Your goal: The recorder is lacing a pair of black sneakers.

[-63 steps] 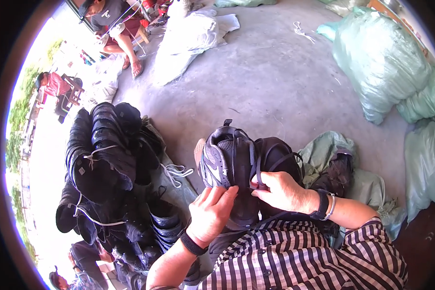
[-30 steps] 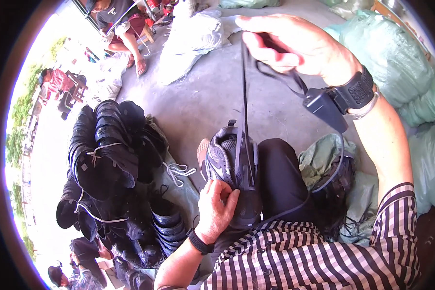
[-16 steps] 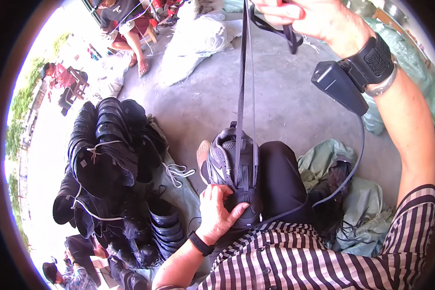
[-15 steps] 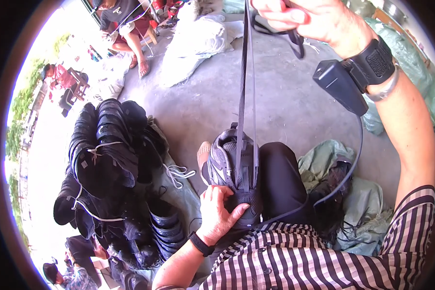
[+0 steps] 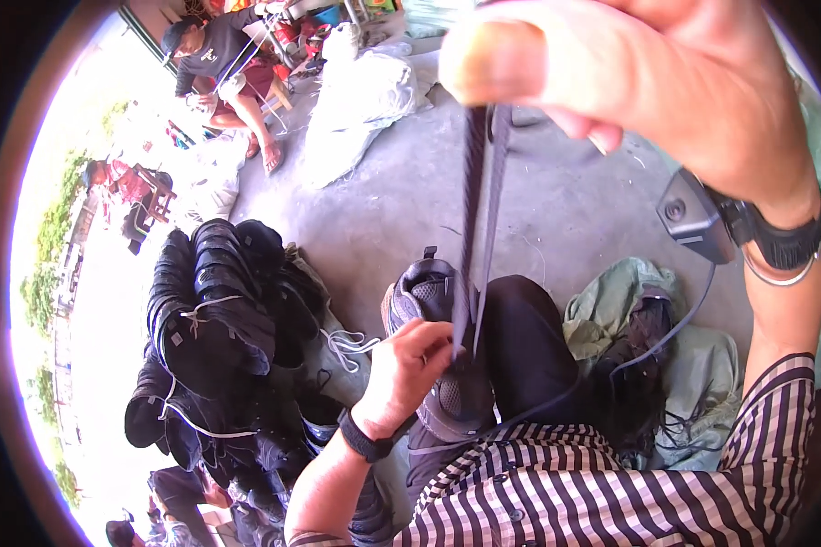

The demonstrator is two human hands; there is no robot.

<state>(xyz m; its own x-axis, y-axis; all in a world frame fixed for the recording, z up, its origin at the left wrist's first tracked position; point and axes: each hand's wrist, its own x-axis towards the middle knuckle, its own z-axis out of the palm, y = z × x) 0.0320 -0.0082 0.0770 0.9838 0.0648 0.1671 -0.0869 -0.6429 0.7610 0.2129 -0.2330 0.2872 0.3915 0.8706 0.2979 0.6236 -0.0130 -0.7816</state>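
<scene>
A grey and black sports shoe [image 5: 458, 406] rests on my left thigh, its collar and heel loop pointing away from me. Two strands of a dark flat shoelace [image 5: 475, 201] run taut from its front up toward the camera. Raised high on the right and close to the lens, my right hand [image 5: 652, 87] pinches the upper part of the lace between thumb and fingers. My left hand [image 5: 401, 369] is closed at the shoe's lacing, thumb and forefinger pinched on the lace's lower part; the other fingers curl in. The eyelets are partly covered by hand and lace.
Stacked black shoe uppers [image 5: 214, 342], tied with white cord [image 5: 347, 346], stand at my left. Green sacks [image 5: 625, 283] and dark shoe pieces lie at my right. A cable [image 5: 675, 324] hangs from a wrist device [image 5: 693, 217]. A seated person [image 5: 219, 59] works beyond a white sack [image 5: 351, 114].
My right hand has come nearer the lens, still holding the lace. My left hand has gone from lying open on the shoe's front to pinching the lace at the lacing.
</scene>
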